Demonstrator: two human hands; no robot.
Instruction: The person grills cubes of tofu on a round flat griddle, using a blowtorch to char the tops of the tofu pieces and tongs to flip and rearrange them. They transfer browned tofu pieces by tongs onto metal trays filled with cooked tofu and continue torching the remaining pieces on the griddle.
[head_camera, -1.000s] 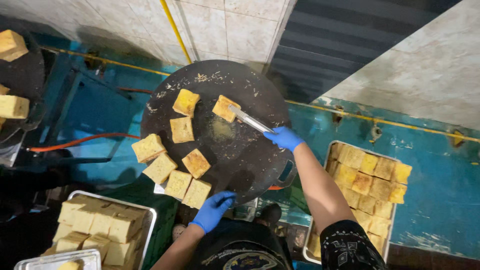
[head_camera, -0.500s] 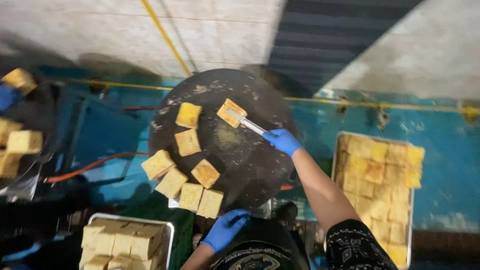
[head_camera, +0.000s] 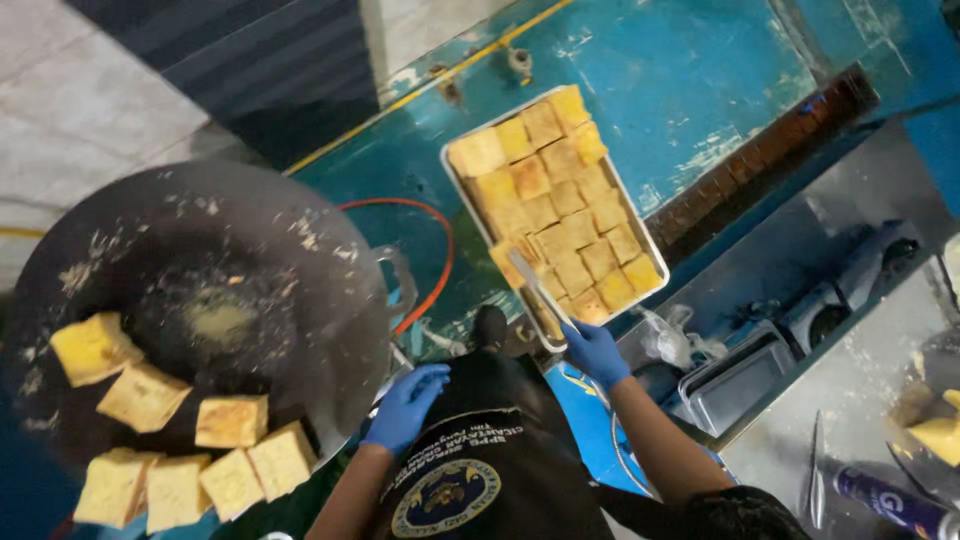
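Note:
My right hand (head_camera: 596, 352), in a blue glove, grips metal tongs (head_camera: 537, 288) whose tips reach into a metal tray (head_camera: 455, 180) packed with several golden toasted bread squares. The tongs' tips touch a tilted square (head_camera: 512, 257) at the tray's near left side. My left hand (head_camera: 407, 404), also blue-gloved, rests at the near rim of a big round black griddle (head_camera: 300, 290). On the griddle's near left part lie several toasted bread squares (head_camera: 230, 421).
The tray sits on a worn blue counter (head_camera: 690, 90). An orange hose (head_camera: 425, 215) curves between griddle and tray. Empty metal trays (head_camera: 740, 375) lie lower right, with a knife (head_camera: 815, 470) and a blue-purple can (head_camera: 895, 503) nearby.
The view swung right. My right hand carried the tongs from the griddle's far side over to the tray of toasted squares. My left hand stayed near the griddle's front rim.

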